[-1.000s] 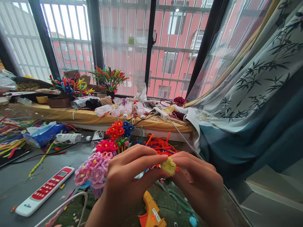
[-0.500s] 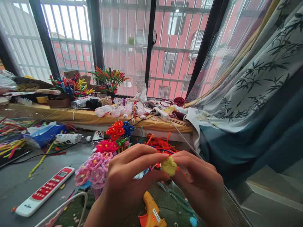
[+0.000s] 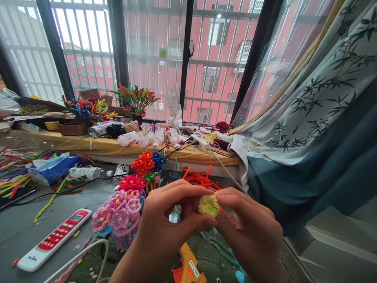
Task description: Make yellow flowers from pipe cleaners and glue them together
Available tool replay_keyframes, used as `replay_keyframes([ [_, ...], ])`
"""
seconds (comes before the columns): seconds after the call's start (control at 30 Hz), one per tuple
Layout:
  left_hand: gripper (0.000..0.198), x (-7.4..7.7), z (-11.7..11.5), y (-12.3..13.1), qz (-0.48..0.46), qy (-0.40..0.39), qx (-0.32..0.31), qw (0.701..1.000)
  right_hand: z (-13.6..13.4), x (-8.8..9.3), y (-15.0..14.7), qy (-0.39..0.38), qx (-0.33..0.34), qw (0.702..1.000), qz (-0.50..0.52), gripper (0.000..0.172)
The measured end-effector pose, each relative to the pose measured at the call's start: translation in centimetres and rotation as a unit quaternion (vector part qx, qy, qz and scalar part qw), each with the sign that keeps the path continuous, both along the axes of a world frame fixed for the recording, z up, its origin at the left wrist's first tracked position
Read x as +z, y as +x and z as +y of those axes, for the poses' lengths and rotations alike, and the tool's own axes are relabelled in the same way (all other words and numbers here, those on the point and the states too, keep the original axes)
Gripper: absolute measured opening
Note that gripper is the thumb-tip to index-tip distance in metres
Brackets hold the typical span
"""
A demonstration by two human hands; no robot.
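Both my hands meet low in the middle of the view, pinching a small fuzzy yellow pipe-cleaner ball (image 3: 208,205) with a thin red stem trailing from it. My left hand (image 3: 167,232) curls round it from the left, thumb and fingers closed on the ball. From the right, my right hand (image 3: 250,232) closes on the same piece. Just left of my hands stands a bunch of pink pipe-cleaner flowers (image 3: 120,212), with red and blue ones (image 3: 146,163) behind.
An orange glue gun (image 3: 188,267) lies under my hands. A red-and-white remote (image 3: 54,239) and a white cable (image 3: 79,257) lie at left. Loose pipe cleaners (image 3: 14,173), bottles (image 3: 129,137) and a power strip (image 3: 199,141) crowd the ledge. A curtain (image 3: 318,129) hangs at right.
My hands have closed in a little and turned the yellow ball slightly; the view has shifted a touch. Nothing was picked up or let go.
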State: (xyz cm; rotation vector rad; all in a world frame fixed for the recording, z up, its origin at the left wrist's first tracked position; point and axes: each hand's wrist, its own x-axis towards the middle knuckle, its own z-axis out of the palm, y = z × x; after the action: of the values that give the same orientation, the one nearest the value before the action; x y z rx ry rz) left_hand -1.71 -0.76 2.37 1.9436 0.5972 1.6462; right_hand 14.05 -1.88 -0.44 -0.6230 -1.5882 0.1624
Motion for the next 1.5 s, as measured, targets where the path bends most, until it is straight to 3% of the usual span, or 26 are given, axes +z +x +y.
replay_keyframes([
  [0.2, 0.018, -0.2, -0.3, -0.1, 0.020, 0.041, 0.008, 0.999, -0.2, 0.5, -0.2, 0.007, 0.018, 1.000, 0.005, 0.020],
  [0.4, 0.019, -0.1, -0.4, -0.4, 0.042, 0.074, 0.004, 0.996, -0.5, -0.4, 0.0, -0.034, 0.044, 0.998, 0.014, 0.026],
  [0.7, 0.013, 0.2, -0.3, -0.5, 0.063, 0.080, -0.003, 0.995, -0.8, 0.8, 0.0, -0.010, 0.033, 0.999, -0.020, 0.024],
  [1.23, 0.015, 0.1, -0.2, -0.5, 0.063, 0.085, -0.021, 0.994, -0.8, 0.7, 0.2, -0.020, 0.037, 0.999, -0.030, 0.026],
  [1.37, 0.020, 0.3, -0.4, -0.8, 0.057, 0.067, -0.030, 0.996, -0.5, 0.7, 0.1, -0.041, 0.064, 0.997, -0.019, 0.024],
  [1.5, 0.019, 0.6, -0.6, -1.3, 0.048, 0.013, -0.076, 0.996, -0.6, 0.9, 0.2, -0.079, 0.128, 0.988, -0.016, 0.022],
])
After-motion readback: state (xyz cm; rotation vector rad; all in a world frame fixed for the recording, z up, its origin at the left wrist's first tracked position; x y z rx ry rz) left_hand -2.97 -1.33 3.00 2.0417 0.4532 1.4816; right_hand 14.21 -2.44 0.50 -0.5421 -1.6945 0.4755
